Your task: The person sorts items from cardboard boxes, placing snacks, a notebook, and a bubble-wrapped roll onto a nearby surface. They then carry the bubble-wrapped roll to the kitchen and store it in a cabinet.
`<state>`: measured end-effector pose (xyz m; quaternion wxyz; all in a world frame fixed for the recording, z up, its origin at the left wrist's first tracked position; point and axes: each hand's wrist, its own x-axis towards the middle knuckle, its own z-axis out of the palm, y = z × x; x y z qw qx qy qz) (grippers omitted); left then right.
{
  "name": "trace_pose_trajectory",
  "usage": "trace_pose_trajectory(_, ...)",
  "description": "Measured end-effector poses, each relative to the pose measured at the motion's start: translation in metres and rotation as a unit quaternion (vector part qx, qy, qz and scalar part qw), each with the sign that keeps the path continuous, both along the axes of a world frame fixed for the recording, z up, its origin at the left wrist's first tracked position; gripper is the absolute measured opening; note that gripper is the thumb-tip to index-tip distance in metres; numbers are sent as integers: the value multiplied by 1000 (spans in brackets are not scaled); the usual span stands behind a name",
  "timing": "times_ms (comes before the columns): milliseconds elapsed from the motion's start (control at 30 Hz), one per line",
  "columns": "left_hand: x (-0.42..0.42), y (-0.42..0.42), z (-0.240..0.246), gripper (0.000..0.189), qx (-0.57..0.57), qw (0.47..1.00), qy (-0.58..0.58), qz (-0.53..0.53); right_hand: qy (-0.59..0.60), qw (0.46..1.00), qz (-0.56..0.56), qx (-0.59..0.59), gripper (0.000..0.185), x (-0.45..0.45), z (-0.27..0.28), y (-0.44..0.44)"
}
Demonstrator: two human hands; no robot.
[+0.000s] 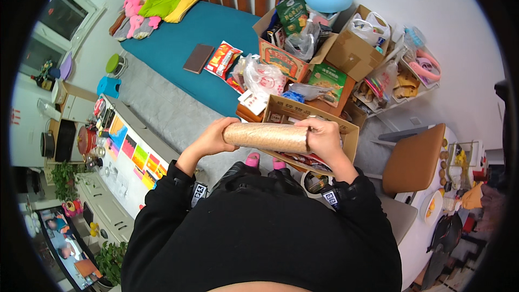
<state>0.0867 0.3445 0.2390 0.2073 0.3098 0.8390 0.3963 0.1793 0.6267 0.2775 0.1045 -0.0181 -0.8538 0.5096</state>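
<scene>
A shiny tan roll (265, 137) with a patterned, wrinkled surface lies level across my view, held between both hands. My left hand (213, 140) grips its left end, thumb underneath and fingers over the top. At the other end, my right hand (325, 140) closes around the roll. Below and behind it is an open cardboard box (348, 146) bearing printed writing, partly hidden by the roll and my right hand. Several small packages (298, 160) show inside that box. I cannot tell what the roll is made of.
Beyond the box, a wooden surface (342, 103) holds a green package (327, 83) and a plastic bag (265, 79). Fuller cardboard boxes (284, 59) stand behind. A teal daybed (174, 40) extends left. A brown chair (413, 160) is at right, a long table (138, 182) at left.
</scene>
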Motion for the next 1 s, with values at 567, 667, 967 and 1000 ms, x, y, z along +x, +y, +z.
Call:
trace_pose_trajectory(567, 6, 52, 14, 60, 27, 986, 120, -111, 55, 998, 10, 39, 14, -4, 3, -31)
trace_pose_trajectory(667, 7, 59, 15, 61, 48, 984, 120, -122, 58, 998, 16, 34, 14, -9, 1, -37)
trace_pose_trajectory(967, 3, 55, 8, 65, 51, 994, 52, -79, 35, 999, 24, 20, 9, -35, -12, -55)
trace_pose_trajectory(1000, 2, 52, 8, 65, 57, 995, 49, -72, 41, 999, 29, 7, 9, -38, -12, -59)
